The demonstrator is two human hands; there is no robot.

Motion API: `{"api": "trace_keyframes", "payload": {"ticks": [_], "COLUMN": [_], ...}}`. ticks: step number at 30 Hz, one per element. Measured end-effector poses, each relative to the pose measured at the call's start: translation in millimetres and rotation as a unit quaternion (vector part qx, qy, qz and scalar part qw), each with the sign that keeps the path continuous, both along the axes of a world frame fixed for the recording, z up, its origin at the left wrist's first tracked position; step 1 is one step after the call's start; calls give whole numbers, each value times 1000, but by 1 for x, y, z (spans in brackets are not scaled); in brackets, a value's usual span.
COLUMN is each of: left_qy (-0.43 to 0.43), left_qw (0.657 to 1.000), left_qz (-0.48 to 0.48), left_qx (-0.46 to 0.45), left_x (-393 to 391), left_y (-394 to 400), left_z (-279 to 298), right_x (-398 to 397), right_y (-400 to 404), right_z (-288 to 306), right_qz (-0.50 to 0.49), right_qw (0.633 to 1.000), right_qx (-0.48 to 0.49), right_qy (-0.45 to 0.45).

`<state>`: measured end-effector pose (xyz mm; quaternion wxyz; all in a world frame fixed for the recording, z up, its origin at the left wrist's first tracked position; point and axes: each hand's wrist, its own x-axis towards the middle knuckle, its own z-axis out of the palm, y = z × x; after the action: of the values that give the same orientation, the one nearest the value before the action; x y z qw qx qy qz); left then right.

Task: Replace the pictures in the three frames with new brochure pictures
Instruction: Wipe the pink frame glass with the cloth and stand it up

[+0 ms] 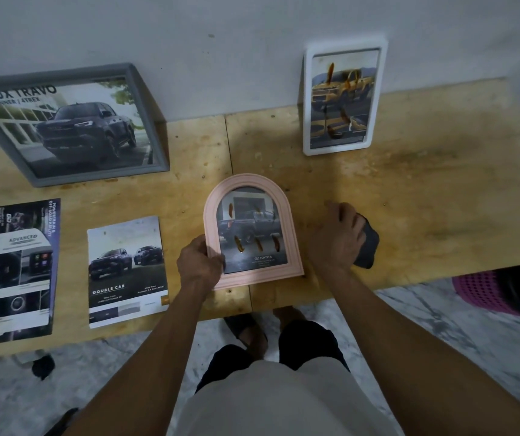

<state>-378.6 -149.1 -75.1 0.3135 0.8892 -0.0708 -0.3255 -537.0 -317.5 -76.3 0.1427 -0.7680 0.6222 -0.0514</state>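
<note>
A pink arched frame [290,221] lies flat at the middle of the wooden table, holding a dark truck picture with orange smears on its glass. My left hand [200,264] grips its lower left corner. To its right, my right hand [337,239] rests on a dark cloth [368,250] on the table. A grey frame [63,124] with a dark truck picture leans on the wall at the back left. At the back right, a white frame [307,99] with a yellow truck picture and orange smears leans on the wall. Two brochure pages [126,269] [10,269] lie at the front left.
The wooden table [441,190] runs along a pale wall, with its front edge close to my legs. A pink perforated basket [485,291] stands on the marble floor under the table's right end. A small dark object [43,366] lies on the floor at the left.
</note>
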Motion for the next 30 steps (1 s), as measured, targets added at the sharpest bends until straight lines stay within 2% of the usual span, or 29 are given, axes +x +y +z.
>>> {"api": "trace_keyframes", "payload": {"ticks": [2,4,6,9,13,17,21,24,30], "left_qy": [-2,-2,-2,5,-21,-136,-227,-252,-218], "left_qw": [1000,1000,1000,1000,1000,986,961,939,933], "left_qz": [-3,-8,-13,-8,-16,-90,-159,-222,-253], "left_qx": [4,3,4,7,-3,-26,17,78,135], "left_x": [0,0,1,1,0,7,17,23,23], "left_y": [0,0,1,1,-1,0,4,8,15], "left_z": [1,2,1,2,4,-8,-26,-34,-42], "right_x": [-12,-22,-28,-34,-24,5,31,49,75], "right_y": [-11,-18,-19,-15,-16,-12,-8,-3,0], "right_z": [0,-1,-5,-11,-16,-12,-5,-6,-33], "right_qz": [-13,-32,-45,-25,-28,13,79,124,227], "right_qw": [999,992,984,985,992,983,968,971,968], "right_qx": [15,85,150,150,122,91,62,24,-56], "right_qy": [49,85,86,83,-12,-160,-228,-204,-90]}}
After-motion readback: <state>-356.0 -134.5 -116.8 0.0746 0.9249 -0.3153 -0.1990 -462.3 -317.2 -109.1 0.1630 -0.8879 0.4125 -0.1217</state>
